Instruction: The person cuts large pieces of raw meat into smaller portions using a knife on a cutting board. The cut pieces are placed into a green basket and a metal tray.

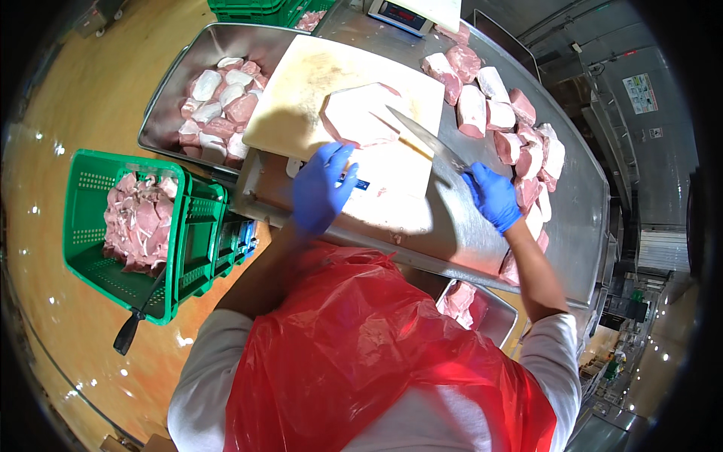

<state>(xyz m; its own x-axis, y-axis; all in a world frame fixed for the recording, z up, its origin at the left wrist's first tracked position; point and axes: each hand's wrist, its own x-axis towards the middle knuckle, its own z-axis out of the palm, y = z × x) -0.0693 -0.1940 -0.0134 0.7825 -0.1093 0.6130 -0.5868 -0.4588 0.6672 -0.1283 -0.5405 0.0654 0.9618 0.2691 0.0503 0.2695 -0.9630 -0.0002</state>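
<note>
A large pale slab of meat (360,113) lies on the white cutting board (295,75). My left hand (322,190), in a blue glove, is at the near side of the slab with its fingers apart. Whether its fingertips touch the meat I cannot tell. In my right hand (493,197), also gloved in blue, is a long-bladed knife (425,137), the fingers closed around its handle. The blade points up and left, its tip by the right part of the slab. Most of the handle is hidden by my hand.
Thick meat pieces (472,111) line the right of the metal table (572,203). A steel tub (167,102) of meat chunks stands left of the board. Lower left is a green crate (79,218) of trimmings. A scale (399,16) stands at the back; another meat tub (493,320) sits below the table.
</note>
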